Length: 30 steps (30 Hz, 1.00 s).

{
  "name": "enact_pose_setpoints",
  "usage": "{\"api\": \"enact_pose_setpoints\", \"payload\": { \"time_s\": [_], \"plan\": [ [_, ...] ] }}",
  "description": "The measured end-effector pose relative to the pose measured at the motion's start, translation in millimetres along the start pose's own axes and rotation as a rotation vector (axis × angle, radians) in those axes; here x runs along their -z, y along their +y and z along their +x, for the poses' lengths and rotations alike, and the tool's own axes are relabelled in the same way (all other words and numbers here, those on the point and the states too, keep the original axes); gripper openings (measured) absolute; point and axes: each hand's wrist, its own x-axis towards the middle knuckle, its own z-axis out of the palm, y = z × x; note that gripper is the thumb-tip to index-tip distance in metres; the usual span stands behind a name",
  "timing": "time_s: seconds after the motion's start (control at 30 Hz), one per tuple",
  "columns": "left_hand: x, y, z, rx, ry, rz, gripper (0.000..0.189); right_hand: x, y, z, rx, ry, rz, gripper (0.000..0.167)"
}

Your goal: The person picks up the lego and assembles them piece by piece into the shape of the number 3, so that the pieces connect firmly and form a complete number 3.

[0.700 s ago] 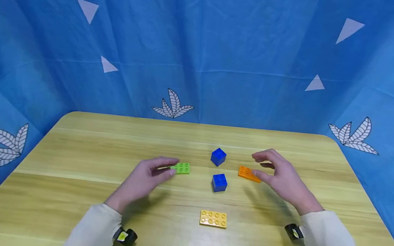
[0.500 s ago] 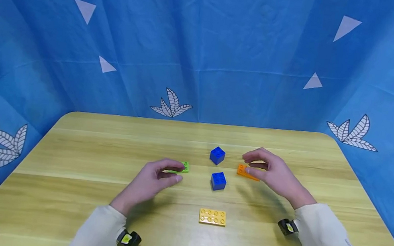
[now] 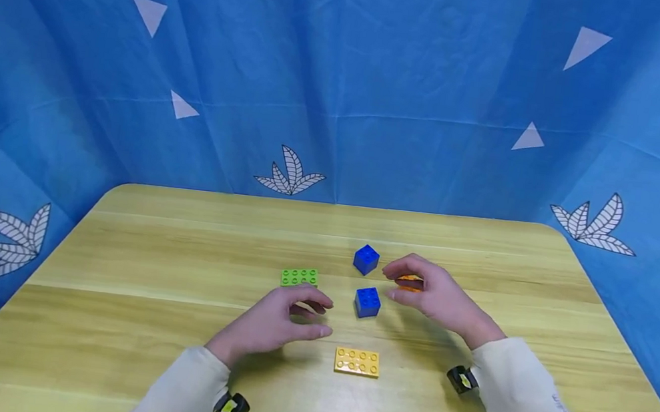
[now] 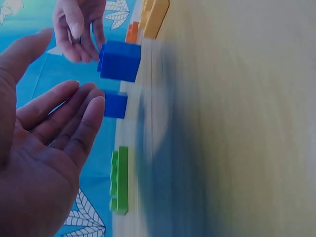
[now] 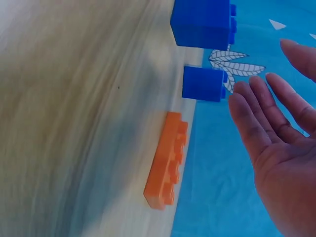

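Observation:
My left hand [image 3: 269, 324] hovers above the table with nothing between thumb and fingers. Just behind it lies a flat green building brick [image 3: 300, 277]. To its right are two blue bricks, the nearer one [image 3: 367, 302] and the farther one [image 3: 366, 259]. My right hand [image 3: 438, 298] is held over the orange brick [image 5: 165, 160], which it mostly hides in the head view. No brick is in its grasp; in the right wrist view the fingers are apart from the orange brick. A flat yellow brick [image 3: 357, 362] lies nearest me.
The bricks lie on a wood-grain table [image 3: 168, 363] with rounded back corners. Blue cloth [image 3: 428, 75] printed with leaves and triangles hangs behind it and along both sides. Both wrists carry small black cameras, the left one [image 3: 235, 409] and the right one [image 3: 461, 379].
My left hand has moved right and toward me, away from the green brick, which shows almost fully. My right hand has shifted left and now covers most of the orange brick. The bricks stay put.

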Motion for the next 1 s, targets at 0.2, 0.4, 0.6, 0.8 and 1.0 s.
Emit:
{"api": "enact_pose_setpoints", "payload": {
  "time_s": [0.2,0.4,0.6,0.8,1.0],
  "plan": [
    [-10.2,0.7,7.2,-0.044,-0.06,0.053,0.04,-4,-1,3.0,0.015,-0.005,-0.067,0.035],
    [-18.5,5.3,6.2,-0.052,-0.098,0.173,0.037,-12,-2,6.8,0.035,-0.048,-0.012,0.038],
    [-26.6,10.2,5.9,-0.053,-0.123,0.267,0.037,-20,0,9.6,0.042,-0.069,-0.013,0.039],
    [-32.8,12.8,9.0,-0.066,-0.167,0.381,0.046,-25,0,10.4,0.008,-0.082,-0.049,0.037],
    [-37.0,20.6,11.7,-0.1,-0.192,0.566,0.045,-26,-3,9.5,-0.007,-0.087,-0.081,0.033]
  ]
}}
